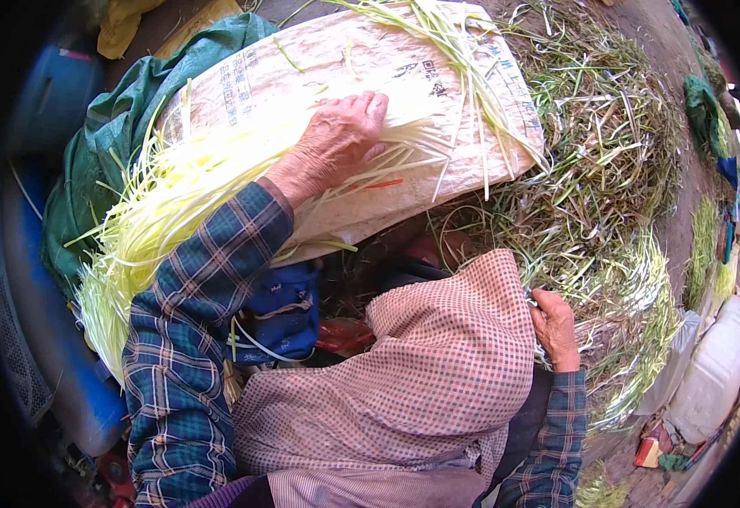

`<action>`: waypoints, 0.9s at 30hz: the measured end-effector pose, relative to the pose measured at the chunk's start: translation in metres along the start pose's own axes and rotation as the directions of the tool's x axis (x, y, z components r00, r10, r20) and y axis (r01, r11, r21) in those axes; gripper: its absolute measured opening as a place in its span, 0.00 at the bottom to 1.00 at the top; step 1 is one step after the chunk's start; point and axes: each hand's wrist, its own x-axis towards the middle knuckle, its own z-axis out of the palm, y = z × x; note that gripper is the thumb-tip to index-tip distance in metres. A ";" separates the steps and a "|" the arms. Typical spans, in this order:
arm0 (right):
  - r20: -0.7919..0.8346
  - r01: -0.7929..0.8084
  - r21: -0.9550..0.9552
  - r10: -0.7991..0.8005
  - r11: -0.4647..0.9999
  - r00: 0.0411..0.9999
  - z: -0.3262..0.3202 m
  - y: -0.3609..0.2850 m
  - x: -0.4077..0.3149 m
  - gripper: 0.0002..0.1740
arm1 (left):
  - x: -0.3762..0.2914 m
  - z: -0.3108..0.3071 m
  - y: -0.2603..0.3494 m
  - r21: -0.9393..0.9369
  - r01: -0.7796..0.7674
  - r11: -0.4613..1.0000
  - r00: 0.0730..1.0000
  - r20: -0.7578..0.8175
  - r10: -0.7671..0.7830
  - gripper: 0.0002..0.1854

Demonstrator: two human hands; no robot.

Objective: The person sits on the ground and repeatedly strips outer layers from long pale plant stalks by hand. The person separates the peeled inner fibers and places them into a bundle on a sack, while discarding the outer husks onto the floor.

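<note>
A thick bundle of pale yellow blanched chives [173,181] lies across a white board [344,216] that bears writing. Its long leafy ends hang over the board's left side, beside my left sleeve. My left hand [338,136] lies over the bundle near its whitish ends, fingers curled around the stalks. More green-yellow stalks [452,47] lie loose along the board's far right side. Beside my cloth-covered knee [458,317] is my right hand [555,327], low against the leaf heap. Its fingertips are partly hidden, so what they touch is unclear. A red strip [379,184] shows under the whitish ends.
A heap of dry and green leaf waste [598,140] spreads right of the board. Green woven sheeting [109,133] bunches on the left, near a blue container [55,95]. A blue bag [281,314] hangs below the board. A white plastic jug [715,368] stands far right.
</note>
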 end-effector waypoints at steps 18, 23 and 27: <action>0.094 -0.107 0.168 0.092 0.980 0.991 -0.001 0.001 -0.008 0.16 | 0.012 0.006 -0.002 -0.058 0.162 0.985 0.987 -0.013 -0.163 0.35; 0.065 -0.122 0.199 0.111 0.972 0.992 -0.007 -0.001 -0.014 0.17 | 0.010 0.006 0.005 0.014 0.084 0.996 0.984 -0.160 -0.081 0.33; 0.047 -0.128 0.222 0.120 0.967 0.992 -0.010 -0.006 -0.026 0.14 | 0.013 0.005 0.005 0.048 -0.016 0.999 0.942 -0.335 0.031 0.29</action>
